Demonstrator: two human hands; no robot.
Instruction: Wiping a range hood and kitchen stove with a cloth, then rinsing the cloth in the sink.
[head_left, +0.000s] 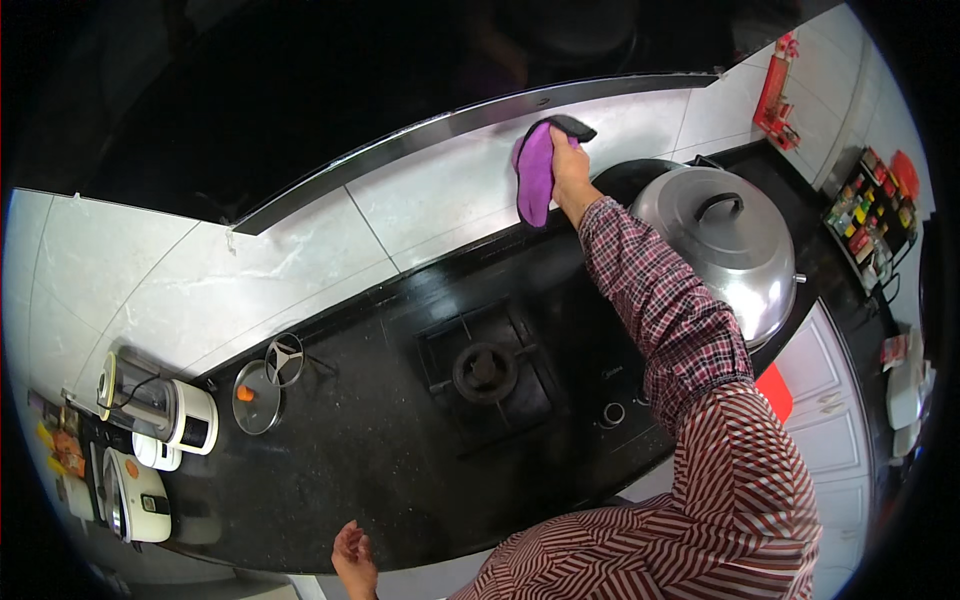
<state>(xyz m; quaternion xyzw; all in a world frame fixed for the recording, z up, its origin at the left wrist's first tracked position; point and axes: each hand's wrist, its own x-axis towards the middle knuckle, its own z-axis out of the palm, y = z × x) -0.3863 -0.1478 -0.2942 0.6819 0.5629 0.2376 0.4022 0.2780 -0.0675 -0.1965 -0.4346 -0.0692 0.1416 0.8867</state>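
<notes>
My right hand (571, 169) grips a purple cloth with a black edge (535, 176), which lies against the pale wall tiles (420, 199) under the range hood's front rim. The right arm reaches across the black gas hob, beside a large metal pot with a domed lid (716, 225). A bare burner with its pan support (484, 373) sits left of the arm. At the counter's front edge hovers my left hand (354, 555), holding nothing, its fingers loosely curled and partly apart.
The dark range hood (480, 124) overhangs the back wall. A glass lid with an orange knob (257, 397) and a round metal stand (286, 360) lean at the left, near a blender-like appliance (191, 416) and a white cooker (139, 495). A condiment rack (866, 217) stands far right.
</notes>
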